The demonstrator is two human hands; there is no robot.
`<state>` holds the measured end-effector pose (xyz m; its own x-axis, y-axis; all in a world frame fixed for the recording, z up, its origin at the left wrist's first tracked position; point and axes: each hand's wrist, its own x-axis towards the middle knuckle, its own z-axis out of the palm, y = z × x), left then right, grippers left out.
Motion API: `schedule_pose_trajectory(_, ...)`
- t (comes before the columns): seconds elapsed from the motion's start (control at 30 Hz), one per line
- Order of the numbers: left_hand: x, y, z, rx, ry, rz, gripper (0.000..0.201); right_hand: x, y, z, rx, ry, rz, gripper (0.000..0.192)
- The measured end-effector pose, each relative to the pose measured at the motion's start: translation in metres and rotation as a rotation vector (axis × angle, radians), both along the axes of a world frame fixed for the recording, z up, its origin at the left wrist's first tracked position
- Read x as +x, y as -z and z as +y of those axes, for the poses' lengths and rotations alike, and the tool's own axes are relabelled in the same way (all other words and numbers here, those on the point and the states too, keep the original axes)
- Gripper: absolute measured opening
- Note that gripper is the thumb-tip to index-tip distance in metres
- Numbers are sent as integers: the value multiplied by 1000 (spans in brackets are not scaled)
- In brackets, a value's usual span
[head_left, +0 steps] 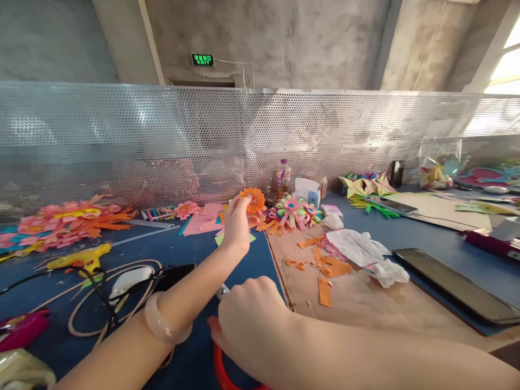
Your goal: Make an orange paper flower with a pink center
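My left hand, a pale bangle on its wrist, is stretched forward over the table. Its fingers pinch an orange paper flower with a ruffled edge. Closer to me, my right hand is curled with its back upward. It grips red-handled scissors; a bit of their metal shows ahead of the knuckles, and the rest is hidden under the hand. Beyond the left hand lie pink paper sheets and a multicoloured paper flower.
Left stand a yellow glue gun, tangled cables and a pile of pink paper flowers. Orange scraps, crumpled tissues and a large tablet-like device lie right. A bottle stands before the perforated metal screen.
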<state>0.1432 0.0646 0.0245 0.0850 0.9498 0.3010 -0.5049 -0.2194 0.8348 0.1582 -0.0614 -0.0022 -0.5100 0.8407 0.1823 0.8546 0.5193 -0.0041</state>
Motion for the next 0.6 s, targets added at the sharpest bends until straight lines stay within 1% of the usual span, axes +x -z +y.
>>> schedule_pose_trajectory(0.07, -7, -1, 11, -30, -54, -22, 8, 18, 3, 5, 65, 39, 46, 25)
schedule_pose_trajectory(0.1, -11, -2, 17, -52, -73, -34, 8, 32, 8, 9, 95, 29, 60, 24)
schedule_pose_trajectory(0.17, -19, -5, 26, -109, -92, -52, 8, 63, 23, 20, 135, 53, 76, 31)
schedule_pose_trajectory(0.23, -27, -7, 35, -191, -89, -54, 9, 96, 43, 31, 117, 37, 56, 37)
schedule_pose_trajectory(0.3, -33, -8, 41, -298, -62, -30, 12, 125, 61, 38, 90, 14, 25, 40)
schedule_pose_trajectory(0.37, -36, -7, 45, -409, -22, 17, 15, 149, 72, 41, 87, 23, -8, 41)
schedule_pose_trajectory(0.43, -38, -6, 49, -499, 18, 66, 18, 165, 74, 42, 97, 50, -30, 42)
schedule_pose_trajectory(0.5, -39, -8, 52, -554, 61, 99, 19, 170, 69, 43, 116, 58, -42, 38)
schedule_pose_trajectory(0.6, -43, -17, 56, -574, 104, 99, 14, 156, 54, 48, 150, 21, -51, 32)
